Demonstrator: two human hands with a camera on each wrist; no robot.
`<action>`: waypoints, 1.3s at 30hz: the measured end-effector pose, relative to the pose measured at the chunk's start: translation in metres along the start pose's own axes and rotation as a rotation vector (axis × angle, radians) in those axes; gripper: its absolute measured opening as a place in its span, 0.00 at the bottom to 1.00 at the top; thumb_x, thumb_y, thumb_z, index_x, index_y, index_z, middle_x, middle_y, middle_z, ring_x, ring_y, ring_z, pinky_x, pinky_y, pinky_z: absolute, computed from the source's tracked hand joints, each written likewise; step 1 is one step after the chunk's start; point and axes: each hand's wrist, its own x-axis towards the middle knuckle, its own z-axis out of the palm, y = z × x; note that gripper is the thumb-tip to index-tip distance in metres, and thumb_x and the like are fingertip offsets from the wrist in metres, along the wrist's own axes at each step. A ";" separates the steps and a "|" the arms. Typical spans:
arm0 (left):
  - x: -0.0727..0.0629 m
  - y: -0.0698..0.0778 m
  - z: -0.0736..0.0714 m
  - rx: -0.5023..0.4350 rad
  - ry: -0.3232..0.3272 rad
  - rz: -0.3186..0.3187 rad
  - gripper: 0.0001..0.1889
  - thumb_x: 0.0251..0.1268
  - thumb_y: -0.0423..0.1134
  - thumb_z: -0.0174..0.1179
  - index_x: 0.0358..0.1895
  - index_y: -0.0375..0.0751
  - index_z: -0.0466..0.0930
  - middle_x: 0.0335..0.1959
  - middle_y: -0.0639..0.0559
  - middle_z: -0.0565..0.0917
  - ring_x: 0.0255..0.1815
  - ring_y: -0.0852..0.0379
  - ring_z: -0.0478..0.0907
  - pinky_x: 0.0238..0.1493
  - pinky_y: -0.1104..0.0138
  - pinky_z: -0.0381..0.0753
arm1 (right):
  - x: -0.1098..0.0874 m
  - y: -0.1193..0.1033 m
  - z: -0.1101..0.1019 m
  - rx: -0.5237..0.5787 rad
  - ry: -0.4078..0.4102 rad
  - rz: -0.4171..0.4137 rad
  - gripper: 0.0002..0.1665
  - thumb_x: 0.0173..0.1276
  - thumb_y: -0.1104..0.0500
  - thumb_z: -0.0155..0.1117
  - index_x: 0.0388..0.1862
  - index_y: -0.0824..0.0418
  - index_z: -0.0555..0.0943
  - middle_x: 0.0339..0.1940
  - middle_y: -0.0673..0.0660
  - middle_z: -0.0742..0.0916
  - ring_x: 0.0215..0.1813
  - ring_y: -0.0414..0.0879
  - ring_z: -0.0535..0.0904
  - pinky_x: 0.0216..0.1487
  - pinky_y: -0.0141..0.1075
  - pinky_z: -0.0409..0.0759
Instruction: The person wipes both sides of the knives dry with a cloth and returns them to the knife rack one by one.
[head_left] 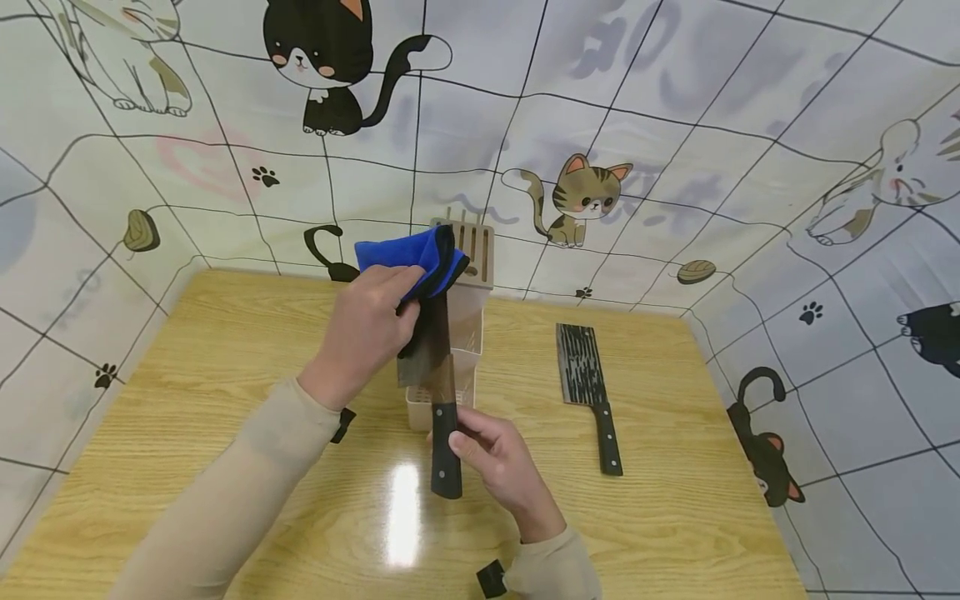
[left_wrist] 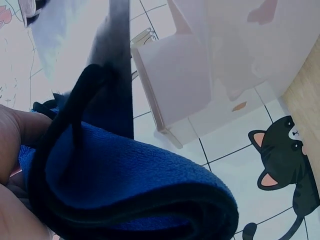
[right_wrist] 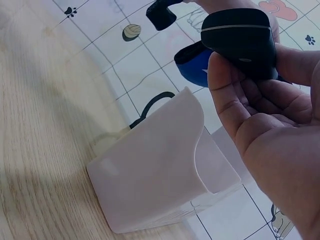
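The kitchen knife (head_left: 442, 387) is held above the wood-grain table (head_left: 675, 533), its riveted black handle toward the person. The right hand (head_left: 498, 462) pinches that handle between thumb and curled fingers; the left hand (head_left: 367, 329) has its fingers closed on a blue cloth (head_left: 405, 254) folded over the blade. Caution: slipping or bunched cloth could expose the left fingers to the edge; a loose handle grip could let the flat metal blade twist. The cloth is fuzzy, black-bound; the smooth plastic knife holder (head_left: 468, 321) has a slotted top. Right: a streaked rectangular cleaver (head_left: 580, 367).
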 end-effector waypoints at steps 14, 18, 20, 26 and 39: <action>-0.012 0.011 0.000 -0.025 -0.043 0.006 0.16 0.54 0.20 0.67 0.49 0.26 0.86 0.43 0.35 0.90 0.43 0.39 0.87 0.47 0.51 0.88 | 0.002 0.001 -0.002 0.047 0.031 0.005 0.20 0.81 0.67 0.51 0.62 0.81 0.76 0.46 0.54 0.89 0.50 0.43 0.84 0.51 0.34 0.85; -0.014 0.015 0.000 -0.035 -0.055 0.019 0.15 0.54 0.20 0.66 0.48 0.26 0.86 0.42 0.36 0.90 0.42 0.40 0.87 0.47 0.51 0.89 | 0.003 0.002 -0.003 0.077 0.032 -0.009 0.21 0.81 0.67 0.50 0.62 0.84 0.74 0.46 0.49 0.89 0.50 0.42 0.84 0.52 0.34 0.85; -0.015 0.016 0.000 -0.037 -0.063 0.022 0.15 0.54 0.21 0.65 0.47 0.27 0.86 0.42 0.36 0.90 0.42 0.40 0.87 0.46 0.52 0.89 | 0.003 0.002 -0.003 0.088 0.038 -0.007 0.21 0.81 0.67 0.51 0.62 0.84 0.73 0.46 0.49 0.89 0.50 0.42 0.84 0.53 0.33 0.84; -0.020 0.023 0.001 -0.042 -0.105 0.015 0.16 0.53 0.21 0.68 0.48 0.27 0.86 0.42 0.37 0.90 0.42 0.40 0.87 0.47 0.52 0.89 | 0.004 0.001 -0.003 0.044 0.065 -0.009 0.19 0.81 0.67 0.51 0.60 0.82 0.76 0.46 0.49 0.89 0.49 0.41 0.84 0.51 0.33 0.85; -0.028 0.039 0.000 -0.062 -0.151 0.018 0.16 0.52 0.20 0.69 0.47 0.28 0.86 0.41 0.39 0.90 0.41 0.43 0.87 0.46 0.54 0.89 | 0.005 0.003 -0.006 0.038 0.088 -0.065 0.23 0.81 0.67 0.51 0.65 0.84 0.72 0.50 0.52 0.89 0.52 0.41 0.85 0.54 0.33 0.85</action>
